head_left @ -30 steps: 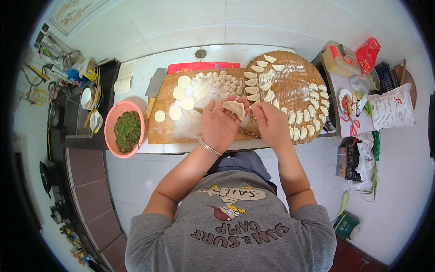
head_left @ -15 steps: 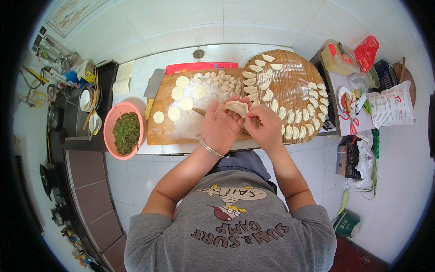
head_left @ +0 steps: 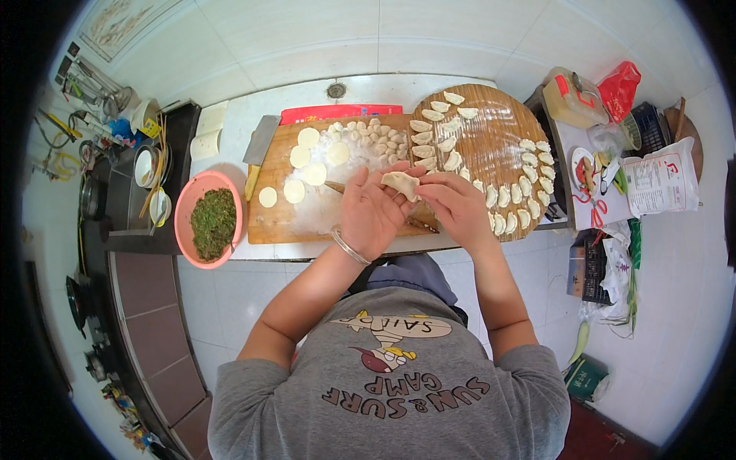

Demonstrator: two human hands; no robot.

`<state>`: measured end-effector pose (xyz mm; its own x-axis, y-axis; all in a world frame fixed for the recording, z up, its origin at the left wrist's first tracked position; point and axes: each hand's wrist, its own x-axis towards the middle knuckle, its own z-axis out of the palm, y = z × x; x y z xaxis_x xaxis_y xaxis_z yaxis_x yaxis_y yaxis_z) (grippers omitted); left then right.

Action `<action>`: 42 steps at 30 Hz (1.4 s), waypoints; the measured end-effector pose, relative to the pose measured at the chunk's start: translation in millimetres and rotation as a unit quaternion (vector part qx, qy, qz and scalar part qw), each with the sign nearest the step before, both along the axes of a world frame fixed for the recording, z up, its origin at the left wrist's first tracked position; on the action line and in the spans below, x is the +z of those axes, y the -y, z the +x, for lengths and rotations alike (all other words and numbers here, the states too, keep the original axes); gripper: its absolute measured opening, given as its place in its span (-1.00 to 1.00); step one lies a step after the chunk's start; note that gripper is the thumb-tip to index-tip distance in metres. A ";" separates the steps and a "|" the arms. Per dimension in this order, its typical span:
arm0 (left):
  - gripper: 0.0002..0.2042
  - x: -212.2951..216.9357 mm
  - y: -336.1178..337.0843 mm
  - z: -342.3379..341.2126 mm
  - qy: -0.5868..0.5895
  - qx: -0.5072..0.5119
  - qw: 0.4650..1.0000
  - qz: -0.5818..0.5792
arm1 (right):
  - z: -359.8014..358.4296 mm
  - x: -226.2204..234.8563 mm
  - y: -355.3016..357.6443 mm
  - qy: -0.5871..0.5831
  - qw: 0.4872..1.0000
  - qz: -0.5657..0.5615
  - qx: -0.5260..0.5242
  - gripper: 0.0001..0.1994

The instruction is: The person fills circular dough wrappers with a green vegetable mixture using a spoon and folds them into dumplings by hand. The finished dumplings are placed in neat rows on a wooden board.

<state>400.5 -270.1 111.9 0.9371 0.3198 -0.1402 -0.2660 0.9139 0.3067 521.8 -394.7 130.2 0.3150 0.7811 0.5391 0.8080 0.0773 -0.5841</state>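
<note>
A folded dumpling (head_left: pixel 401 185) lies on the fingers of my left hand (head_left: pixel 369 215), which is turned palm up. With thumb and fingertips together, my right hand (head_left: pixel 458 209) pinches the dumpling's right end. Beneath and left of my hands is a wooden cutting board (head_left: pixel 261 230), dusted with flour (head_left: pixel 310 215). It carries several round flat wrappers (head_left: pixel 315 175) and, at its far right, a heap of small dough pieces (head_left: pixel 383 142). A rolling pin lies partly hidden under my hands. To the right, finished dumplings (head_left: pixel 504 197) line a round brown board (head_left: pixel 491 146).
A pink bowl of chopped green filling (head_left: pixel 213 226) stands left of the board. A cleaver (head_left: pixel 262 142) lies across the board's far left corner. Farther left are a sink and bowls (head_left: pixel 146 167). On the right, a side table holds a white bag (head_left: pixel 663 180) and red scissors (head_left: pixel 593 208).
My right hand's fingers have shifted from a curled pinch to a more stretched one at the dumpling's right end. The dumpling's edge there looks more bent. My left hand has barely moved.
</note>
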 end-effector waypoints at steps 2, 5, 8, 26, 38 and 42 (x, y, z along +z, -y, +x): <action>-0.44 0.3 1.4 -0.5 -0.005 0.001 1.000 -0.010 | 0.2 -0.2 -1.2 -0.011 1.000 0.005 -0.002 -0.86; -0.46 2.8 7.6 0.5 -0.023 0.015 0.999 0.028 | -3.5 -0.3 -2.2 -0.041 0.999 -0.013 -0.025 -0.90; -0.48 -1.0 15.3 3.0 -0.048 0.035 0.994 0.097 | -14.3 0.2 -2.6 -0.104 0.988 -0.070 -0.090 -0.91; -0.53 2.0 11.0 0.9 -0.053 -0.034 0.998 0.029 | 9.1 4.3 1.8 0.050 0.998 -0.013 0.033 -0.88; -0.49 -0.7 11.7 2.4 -0.104 -0.029 0.988 0.110 | 14.2 13.7 4.5 0.076 0.996 -0.042 0.027 -0.84; -0.49 -2.8 10.9 1.2 -0.080 -0.052 0.988 0.122 | 19.7 16.3 2.3 0.087 0.991 -0.039 0.092 -0.83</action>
<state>401.6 -281.0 109.1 0.9390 0.2649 -0.2193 -0.1046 0.8274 0.5518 541.5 -397.1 146.5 0.0696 0.8583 0.5085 0.8736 0.1936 -0.4465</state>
